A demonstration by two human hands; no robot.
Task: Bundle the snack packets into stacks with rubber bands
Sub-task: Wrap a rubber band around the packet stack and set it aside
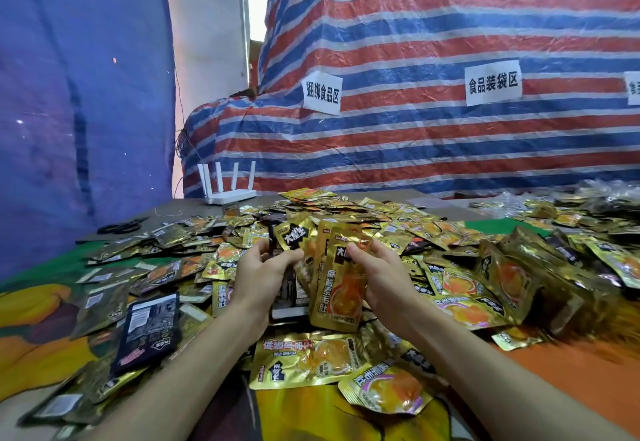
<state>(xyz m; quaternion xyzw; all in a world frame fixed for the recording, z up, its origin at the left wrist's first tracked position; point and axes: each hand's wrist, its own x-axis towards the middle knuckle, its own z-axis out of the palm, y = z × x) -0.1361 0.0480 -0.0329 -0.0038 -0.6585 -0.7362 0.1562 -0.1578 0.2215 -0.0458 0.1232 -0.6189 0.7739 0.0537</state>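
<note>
My left hand [258, 276] and right hand [382, 272] together grip a small stack of gold packets [337, 281] upright above the heaped pile [450, 232].

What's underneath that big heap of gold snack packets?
A printed cloth in green, yellow and orange shows round the heap of gold packets. Whatever lies beneath the heap's middle is covered.

I see a makeshift food-packing workshop. Striped tarp [450, 42] walls carry paper zone signs [493, 83]. Snack packets [398, 232] heap across the table [588, 371].
</note>
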